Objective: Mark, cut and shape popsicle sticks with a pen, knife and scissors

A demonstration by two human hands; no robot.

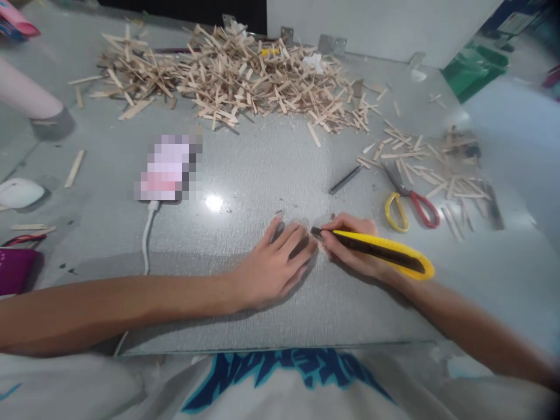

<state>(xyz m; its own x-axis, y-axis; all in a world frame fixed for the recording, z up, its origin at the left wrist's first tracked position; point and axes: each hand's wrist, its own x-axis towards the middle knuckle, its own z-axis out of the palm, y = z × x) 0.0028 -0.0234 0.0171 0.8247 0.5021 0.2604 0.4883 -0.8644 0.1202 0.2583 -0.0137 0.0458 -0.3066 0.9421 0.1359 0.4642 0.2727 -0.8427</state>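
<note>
A yellow and black utility knife [385, 252] is held in my right hand [352, 242], its tip pointing left. Just left of that tip, my left hand [277, 265] rests on the grey table [245, 169], fingers bent and partly spread. Between the two hands, a small pale wooden piece [321, 247] is mostly hidden by the fingers; its shape is hard to make out. Whether my left fingertips press on it cannot be seen clearly.
A large pile of wooden sticks [227, 76] spans the back. Scissors [405, 195], a dark pen-like tool [345, 179] and scattered sticks [437, 169] lie right. Left are a blurred phone [166, 168] with a white cable [147, 239], and a white mouse [21, 192].
</note>
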